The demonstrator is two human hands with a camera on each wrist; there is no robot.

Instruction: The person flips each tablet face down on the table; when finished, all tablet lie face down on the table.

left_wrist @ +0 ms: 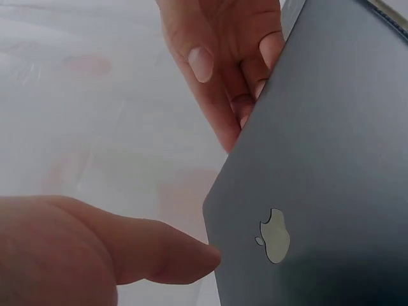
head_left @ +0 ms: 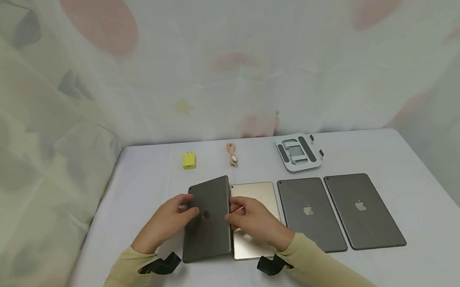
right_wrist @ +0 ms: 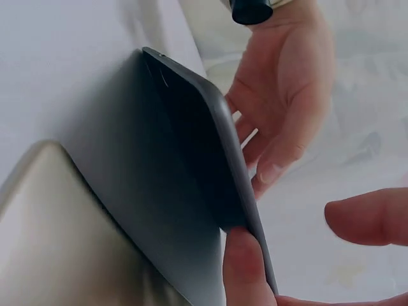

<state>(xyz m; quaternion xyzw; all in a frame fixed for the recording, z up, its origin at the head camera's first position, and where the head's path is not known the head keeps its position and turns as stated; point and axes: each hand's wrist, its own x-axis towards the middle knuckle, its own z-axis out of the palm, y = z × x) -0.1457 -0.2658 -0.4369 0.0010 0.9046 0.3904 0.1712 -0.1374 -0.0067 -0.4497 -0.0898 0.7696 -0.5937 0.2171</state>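
Note:
A dark grey tablet [head_left: 212, 234] is tilted, back toward me, its right edge raised off the table. Behind that right edge, the fingers of my right hand [head_left: 257, 222] curl and hold it. The right thumb [right_wrist: 366, 217] stands apart from the back in the right wrist view. My left hand [head_left: 168, 222] is at the upper left edge, thumb and forefinger loosely spread over the back. In the left wrist view, the left thumb [left_wrist: 172, 252] overlaps the tablet's edge near the apple logo [left_wrist: 275, 237]. A gold tablet [head_left: 260, 191] lies under the right hand.
Two more dark grey tablets [head_left: 313, 233] [head_left: 366, 225] lie face down to the right. Along the back of the white table [head_left: 405, 167] are a yellow charger plug [head_left: 189, 161], a bundled cable [head_left: 232, 154] and a folded white stand [head_left: 299, 152]. Patterned curtains hang behind and beside it.

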